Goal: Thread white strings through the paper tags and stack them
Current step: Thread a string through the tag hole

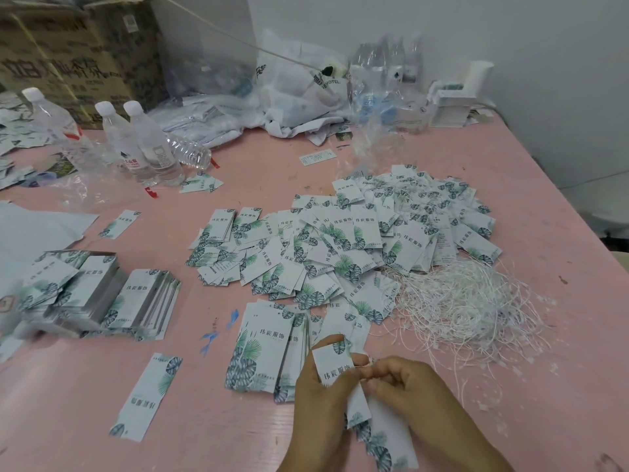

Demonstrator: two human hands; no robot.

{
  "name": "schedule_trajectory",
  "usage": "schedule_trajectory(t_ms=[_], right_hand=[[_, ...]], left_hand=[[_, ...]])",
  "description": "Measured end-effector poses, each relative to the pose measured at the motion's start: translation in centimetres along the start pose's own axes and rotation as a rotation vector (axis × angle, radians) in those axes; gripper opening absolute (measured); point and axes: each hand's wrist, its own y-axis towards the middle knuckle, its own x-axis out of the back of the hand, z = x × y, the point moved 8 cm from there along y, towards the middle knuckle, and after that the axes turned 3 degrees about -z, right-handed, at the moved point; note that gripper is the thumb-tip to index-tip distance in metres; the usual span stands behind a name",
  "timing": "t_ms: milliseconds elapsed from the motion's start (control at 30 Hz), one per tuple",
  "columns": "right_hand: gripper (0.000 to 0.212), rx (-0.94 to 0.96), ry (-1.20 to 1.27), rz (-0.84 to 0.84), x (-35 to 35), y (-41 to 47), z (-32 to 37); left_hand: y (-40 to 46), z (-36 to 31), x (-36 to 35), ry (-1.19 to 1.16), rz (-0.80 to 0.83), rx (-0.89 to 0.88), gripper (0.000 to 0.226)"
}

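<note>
1. The white rectangular paper tags with green leaf prints (343, 240) carry four dark printed characters, "纬宸服饰"; the smaller print under them is too fine to read.
2. A white plastic bag (303, 93) at the back of the pink desk (211, 420) shows the letters "HOTEL". The brown cardboard box (68, 56) bears large characters that I cannot read surely.
3. Three upright clear plastic water bottles with white caps (143, 144) stand at the back left, and a fourth lies on its side behind them.
4. The tags lie in one big loose heap mid-desk, too many to count. Squared piles (102, 294) sit at the left, a fanned pile (269, 349) lies near the hands, and one single tag (149, 396) lies apart.
5. The tangle of thin white strings (466, 311) lies just right of the heap.
6. The left hand (323, 393) holds one tag (332, 364), thumb and fingers curled round it.
7. The right hand (415, 386) has its fingers pinched together at that tag's edge; whether a string is between them I cannot tell.
</note>
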Motion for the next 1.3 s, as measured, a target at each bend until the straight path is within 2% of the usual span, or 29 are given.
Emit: schedule_trajectory(t_ms=[33, 100, 167, 233, 333, 433, 600, 733, 833, 933, 1067, 1167, 1300], right_hand=[[0.002, 0.006, -0.038, -0.02, 0.4, 0.0, 0.2], [0.012, 0.069, -0.121, -0.129, 2.0, 0.0, 0.7], [0.018, 0.101, -0.113, -0.302, 4.6, -0.1, 0.7], [0.018, 0.079, 0.033, -0.425, 7.0, -0.2, -0.4], [0.011, 0.008, 0.251, -0.477, 8.7, 0.1, -2.4], [0.012, -0.001, 0.319, -0.455, 8.4, 0.2, -2.9], [0.018, 0.005, 0.348, -0.399, 7.0, 0.3, -2.1], [0.033, 0.067, 0.286, -0.357, 6.4, 0.3, -0.3], [0.033, 0.079, 0.279, -0.351, 6.3, 0.2, 0.4], [0.035, 0.081, 0.26, -0.349, 6.3, 0.2, 0.4], [0.041, 0.06, 0.221, -0.342, 5.8, 0.6, 0.0], [0.038, 0.076, 0.139, -0.346, 5.3, 0.8, 0.4], [0.025, 0.137, 0.049, -0.35, 3.3, 1.0, 2.1]], left_hand=[[0.1, 0.2, 0.1, -0.005, -0.023, 0.0, 0.034], [0.4, 0.4, 0.4, -0.073, -0.076, 0.01, 0.026], [0.6, 0.4, 0.8, -0.169, -0.113, 0.02, 0.028], [0.7, 0.4, 1.3, -0.165, -0.129, 0.022, 0.032], [0.4, 0.5, 1.6, -0.086, -0.121, 0.001, 0.036], [0.0, 0.8, 0.9, -0.036, -0.063, 0.011, 0.035], [0.1, 0.4, 1.0, 0.044, -0.059, -0.003, 0.031], [-0.1, -0.6, 1.0, 0.151, -0.057, -0.084, 0.037], [-0.4, -1.4, 1.0, 0.249, -0.078, -0.138, 0.035], [-0.2, -1.8, 1.0, 0.211, -0.098, -0.145, 0.037], [0.3, -1.5, 0.3, 0.339, -0.074, -0.142, 0.037], [0.1, -1.6, 0.3, 0.586, -0.092, -0.293, 0.026], [-0.7, -2.9, 0.8, 0.597, -0.153, -0.445, 0.023]])
